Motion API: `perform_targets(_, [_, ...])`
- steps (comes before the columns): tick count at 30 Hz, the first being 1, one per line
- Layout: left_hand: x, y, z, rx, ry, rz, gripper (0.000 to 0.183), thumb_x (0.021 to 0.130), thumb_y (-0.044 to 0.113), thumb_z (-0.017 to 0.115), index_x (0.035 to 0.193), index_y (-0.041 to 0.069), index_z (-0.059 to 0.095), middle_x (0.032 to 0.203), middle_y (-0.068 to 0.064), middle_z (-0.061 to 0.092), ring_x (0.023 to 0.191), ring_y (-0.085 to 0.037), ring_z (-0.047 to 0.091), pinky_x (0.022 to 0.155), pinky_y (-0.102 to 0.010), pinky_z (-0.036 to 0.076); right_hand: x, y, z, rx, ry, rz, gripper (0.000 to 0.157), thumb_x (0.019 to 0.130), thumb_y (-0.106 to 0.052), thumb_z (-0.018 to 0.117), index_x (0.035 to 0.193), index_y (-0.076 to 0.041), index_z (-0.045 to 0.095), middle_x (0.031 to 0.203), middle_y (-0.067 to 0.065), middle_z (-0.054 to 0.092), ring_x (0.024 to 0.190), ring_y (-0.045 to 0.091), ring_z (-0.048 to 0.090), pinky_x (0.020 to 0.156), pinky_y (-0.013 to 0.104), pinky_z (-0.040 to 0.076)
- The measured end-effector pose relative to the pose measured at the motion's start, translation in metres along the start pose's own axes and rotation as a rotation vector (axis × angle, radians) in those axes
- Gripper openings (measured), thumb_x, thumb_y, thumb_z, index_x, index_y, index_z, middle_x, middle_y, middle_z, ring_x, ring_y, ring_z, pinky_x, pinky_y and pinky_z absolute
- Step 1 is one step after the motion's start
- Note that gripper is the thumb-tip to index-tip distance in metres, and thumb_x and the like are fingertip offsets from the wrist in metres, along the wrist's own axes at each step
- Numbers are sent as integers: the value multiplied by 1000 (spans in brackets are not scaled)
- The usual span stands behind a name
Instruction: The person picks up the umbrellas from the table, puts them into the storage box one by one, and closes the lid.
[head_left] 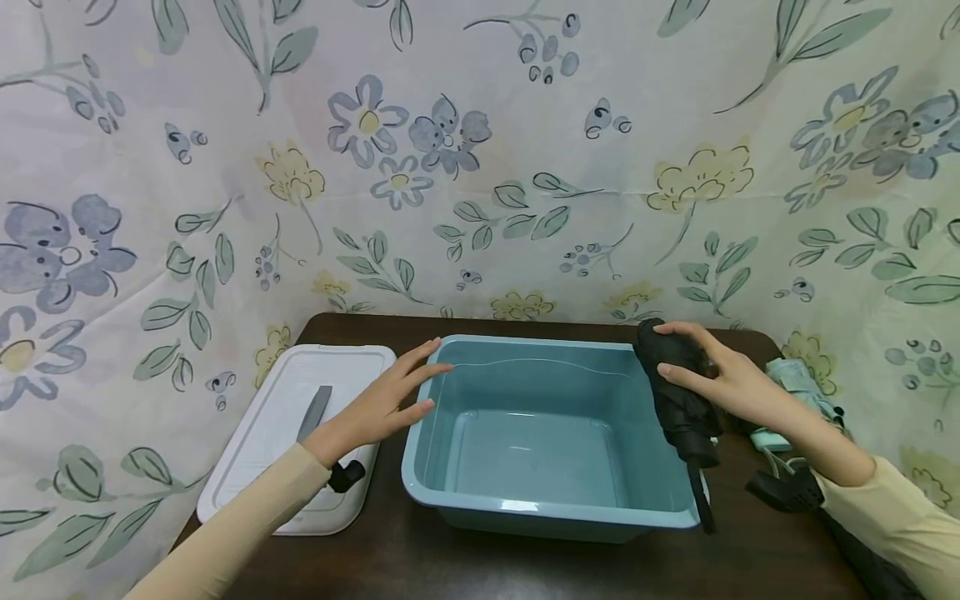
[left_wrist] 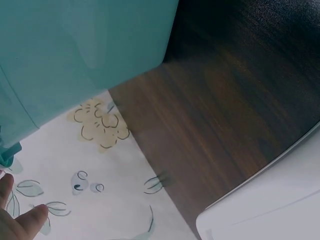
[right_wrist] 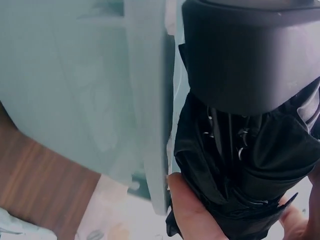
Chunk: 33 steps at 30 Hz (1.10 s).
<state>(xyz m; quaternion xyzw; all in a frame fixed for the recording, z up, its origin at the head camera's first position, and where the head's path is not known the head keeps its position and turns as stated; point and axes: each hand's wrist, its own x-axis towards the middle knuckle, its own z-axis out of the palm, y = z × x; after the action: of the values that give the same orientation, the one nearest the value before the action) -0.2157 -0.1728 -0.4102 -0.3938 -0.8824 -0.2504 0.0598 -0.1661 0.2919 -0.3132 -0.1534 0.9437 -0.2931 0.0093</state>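
Observation:
A folded black umbrella is held in my right hand, over the right rim of a blue-green plastic bin. Its strap dangles down past the bin's front right corner. In the right wrist view, thumb and fingers grip the umbrella's bunched black fabric, with the dark handle end nearest the camera. My left hand has its fingers spread at the bin's left rim; whether they touch it I cannot tell. Inside, the bin shows only its bare floor.
Left of the bin lies a white lid or board with a knife-like grey blade on it, partly behind my arm. Right of the bin, a light-green cloth-like item and a pale cable sit on the dark wooden table. Floral fabric hangs behind.

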Motion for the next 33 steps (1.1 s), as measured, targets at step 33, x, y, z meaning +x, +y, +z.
perform_targets(33, [0, 2, 0, -38, -8, -12, 46, 93, 29, 53, 138, 28, 41, 156, 0, 7, 142, -22, 14, 104, -59, 26, 37, -36, 35, 98, -21, -52, 52, 90, -38, 58, 137, -28, 35, 147, 18, 28, 124, 46, 39, 88, 63, 37])
